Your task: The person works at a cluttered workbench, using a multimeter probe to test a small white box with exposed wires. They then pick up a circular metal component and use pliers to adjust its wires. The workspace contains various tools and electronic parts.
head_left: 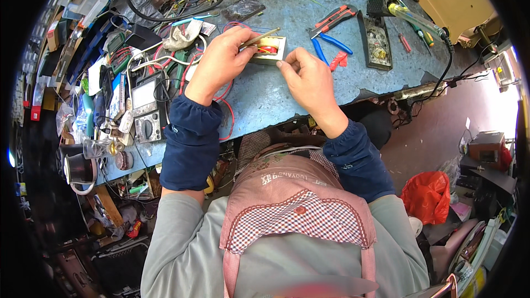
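I see a workbench (265,96) topped in matt blue sheet, scuffed and worn at its edge. The small transformer (269,49) looks like dull pale metal around glossy red winding tape. The thin strip (259,38) seems brassy metal, though it is small. The pliers (331,22) have smooth red plastic grips. My apron (298,209) is soft checked cloth.

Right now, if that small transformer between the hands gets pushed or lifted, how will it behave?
The transformer looks blocky and flat-sided, so it would probably slide on the bench, not roll. Its metal frame and wound core suggest it is heavy for its size and stiff. The left hand and right hand touch it, so tipping seems unlikely.
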Demonstrator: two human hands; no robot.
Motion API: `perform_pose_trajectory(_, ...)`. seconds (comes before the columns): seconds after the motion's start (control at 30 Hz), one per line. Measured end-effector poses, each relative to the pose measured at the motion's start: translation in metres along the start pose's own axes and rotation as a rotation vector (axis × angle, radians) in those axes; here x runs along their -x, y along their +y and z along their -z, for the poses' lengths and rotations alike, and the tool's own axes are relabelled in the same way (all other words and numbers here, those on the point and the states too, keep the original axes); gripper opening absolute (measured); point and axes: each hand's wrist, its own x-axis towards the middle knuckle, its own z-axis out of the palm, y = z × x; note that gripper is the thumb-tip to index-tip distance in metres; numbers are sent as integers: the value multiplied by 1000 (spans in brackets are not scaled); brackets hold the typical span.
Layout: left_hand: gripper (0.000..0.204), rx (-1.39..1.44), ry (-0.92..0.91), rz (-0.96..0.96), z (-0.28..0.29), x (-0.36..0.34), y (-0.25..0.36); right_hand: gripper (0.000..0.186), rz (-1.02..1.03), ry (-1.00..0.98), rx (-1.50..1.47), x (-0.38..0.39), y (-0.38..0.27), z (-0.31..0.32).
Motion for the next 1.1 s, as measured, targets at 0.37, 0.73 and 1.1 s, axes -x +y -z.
perform_pose_trajectory(0.37,14,-57,21,-62,-2,0,12,23,-3,0,-8,0,1,0)
perform_pose_trajectory(0.73,14,-199,44,-31,-11,4,25,23,-6,0,-16,-1,2,0)
perform_pose_trajectory(1.1,19,3,295,167,-53,36,41,20,24,28,-15,-1,5,-4)
